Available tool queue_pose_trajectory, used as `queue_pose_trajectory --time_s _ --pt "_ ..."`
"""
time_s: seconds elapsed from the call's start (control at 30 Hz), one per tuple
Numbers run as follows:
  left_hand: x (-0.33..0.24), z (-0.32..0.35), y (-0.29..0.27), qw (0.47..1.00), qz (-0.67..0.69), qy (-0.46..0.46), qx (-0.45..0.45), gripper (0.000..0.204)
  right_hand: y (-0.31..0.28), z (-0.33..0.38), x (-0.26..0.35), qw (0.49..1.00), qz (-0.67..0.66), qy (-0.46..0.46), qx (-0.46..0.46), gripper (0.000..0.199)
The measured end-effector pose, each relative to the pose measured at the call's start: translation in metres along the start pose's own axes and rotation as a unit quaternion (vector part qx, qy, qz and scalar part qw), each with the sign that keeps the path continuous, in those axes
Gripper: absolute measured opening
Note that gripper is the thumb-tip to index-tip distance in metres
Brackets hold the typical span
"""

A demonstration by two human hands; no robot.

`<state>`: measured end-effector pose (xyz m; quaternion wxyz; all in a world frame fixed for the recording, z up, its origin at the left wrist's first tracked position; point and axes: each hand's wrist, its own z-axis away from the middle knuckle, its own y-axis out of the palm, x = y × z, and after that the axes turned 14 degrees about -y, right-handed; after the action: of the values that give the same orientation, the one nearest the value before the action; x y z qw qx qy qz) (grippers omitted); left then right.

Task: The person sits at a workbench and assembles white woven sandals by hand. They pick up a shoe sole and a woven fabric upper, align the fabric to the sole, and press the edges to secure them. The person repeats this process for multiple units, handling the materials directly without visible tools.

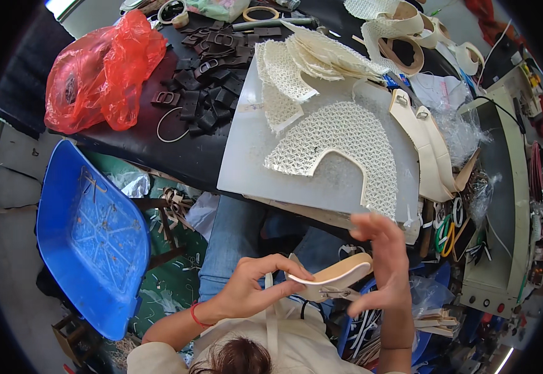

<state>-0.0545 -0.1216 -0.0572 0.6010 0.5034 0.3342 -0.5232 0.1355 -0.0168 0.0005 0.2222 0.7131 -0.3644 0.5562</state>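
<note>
We pinch the left end of a cream strap between the thumb and fingers of our left hand. Our right hand is spread around the strap's other end, thumb low and fingers high; we cannot tell whether it touches. The strap is in the air before the table's near edge, above our lap, bent in a curve with its tan lining upward and a metal buckle on its outer side.

On the black table, a white board lies at the near edge. A curved mesh piece covers much of it, one leg reaching toward its near right corner; a mesh stack lies at its far edge. Along the board's right edge we have two buckled straps. Past its left edge are dark straps in a heap, and a red bag sits by the table's left edge. A blue basin stands off the near left corner.
</note>
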Motion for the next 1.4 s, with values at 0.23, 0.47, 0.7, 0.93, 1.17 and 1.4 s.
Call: queue_pose_trajectory --time_s 0.23,0.47,0.7,0.93,1.17,1.4 --pt "-0.055 -0.033 -0.023 0.966 -0.214 0.08 -0.125 0.013 0.003 0.024 -0.05 0.974 -0.223 0.033 -0.018 0.036" --pt "-0.071 -0.114 -0.055 0.83 -0.468 0.097 -0.287 0.036 0.014 0.033 -0.02 0.95 -0.231 0.124 -0.17 0.042" --pt "-0.066 -0.079 -0.04 0.974 0.052 -0.215 0.052 0.035 -0.011 0.05 -0.001 0.928 -0.216 0.126 -0.276 0.044" --pt "-0.026 -0.046 0.02 0.962 0.205 -0.182 0.004 0.024 -0.005 0.059 0.018 0.949 0.036 0.065 -0.307 0.032" --pt "-0.007 -0.05 0.043 0.964 0.219 -0.141 -0.061 0.024 0.01 0.057 0.005 0.96 0.02 0.09 -0.263 0.037" --pt "0.002 -0.045 0.038 0.967 0.203 -0.144 -0.048 0.023 0.009 0.047 -0.019 0.966 0.003 0.111 -0.234 0.034"
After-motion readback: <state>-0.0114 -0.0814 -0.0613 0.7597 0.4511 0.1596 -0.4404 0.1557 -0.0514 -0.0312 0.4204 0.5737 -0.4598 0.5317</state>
